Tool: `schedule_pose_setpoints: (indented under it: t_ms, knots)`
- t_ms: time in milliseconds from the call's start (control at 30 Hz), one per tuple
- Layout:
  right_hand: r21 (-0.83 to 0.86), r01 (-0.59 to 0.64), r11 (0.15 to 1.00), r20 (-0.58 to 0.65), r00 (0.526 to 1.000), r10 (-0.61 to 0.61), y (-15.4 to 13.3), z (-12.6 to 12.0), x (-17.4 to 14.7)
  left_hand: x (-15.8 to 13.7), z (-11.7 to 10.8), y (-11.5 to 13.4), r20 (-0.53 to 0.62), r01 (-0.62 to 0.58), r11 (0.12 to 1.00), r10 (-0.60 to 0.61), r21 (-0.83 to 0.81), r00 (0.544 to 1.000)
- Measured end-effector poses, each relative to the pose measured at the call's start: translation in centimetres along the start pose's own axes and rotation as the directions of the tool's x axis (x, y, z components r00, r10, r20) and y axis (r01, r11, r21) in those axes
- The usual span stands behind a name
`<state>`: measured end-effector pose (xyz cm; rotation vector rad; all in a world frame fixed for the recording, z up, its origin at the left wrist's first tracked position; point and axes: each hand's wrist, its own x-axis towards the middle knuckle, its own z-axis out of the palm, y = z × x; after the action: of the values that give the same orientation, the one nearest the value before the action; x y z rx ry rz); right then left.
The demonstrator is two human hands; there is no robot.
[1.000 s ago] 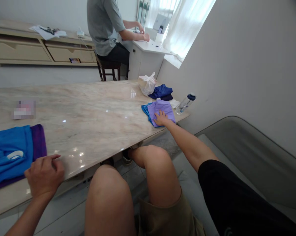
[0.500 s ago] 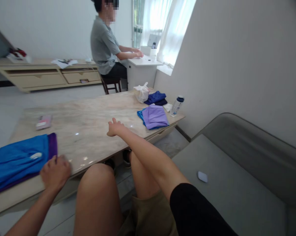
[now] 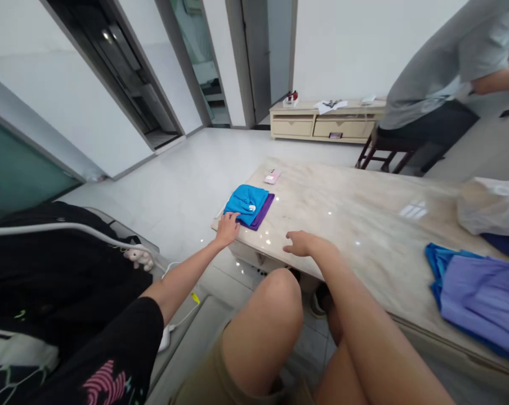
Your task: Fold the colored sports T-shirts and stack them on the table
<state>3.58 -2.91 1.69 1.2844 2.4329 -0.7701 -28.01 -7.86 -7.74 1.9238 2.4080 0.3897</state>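
A folded blue garment [image 3: 246,199] with a purple part [image 3: 263,214] along its right and lower edge lies at the table's left end. It bears a small white mark. My left hand [image 3: 228,229] is at the garment's front left edge, its fingers outstretched and touching the fabric. To the right, my right hand [image 3: 300,243] hovers over the table's front edge, fingers apart and holding nothing. Behind the blue garment lies a pink phone [image 3: 272,176]. A folded lavender garment [image 3: 485,292] with blue fabric [image 3: 438,264] under it lies at the table's right side.
The marble-topped table [image 3: 343,202] stretches across in front of my knees. A white plastic bag [image 3: 491,205] stands at its right. Beyond, a person in a grey shirt [image 3: 432,62] sits on a stool [image 3: 389,147]. A black bag [image 3: 60,259] and a white cable [image 3: 68,226] are left.
The view has swung left, bringing doorways and the black bag into sight. My left hand has moved along the blue garment's front edge to its left side. The right hand stays empty.
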Motion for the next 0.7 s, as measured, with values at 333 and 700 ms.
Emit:
schedule_pose_setpoints:
  t_ms: [333,700]
  knots:
    - [0.096,0.009,0.995,-0.096,0.995,0.000,0.5,-1.3,-2.6,5.3,3.0,4.9,-0.050,0.040,0.995,-0.035,0.090,0.998]
    - [0.207,-0.103,0.973,-0.115,0.985,0.129,4.6,-1.3,-9.1,7.1,-1.5,5.0,-0.277,0.258,0.933,-0.325,-0.252,0.904]
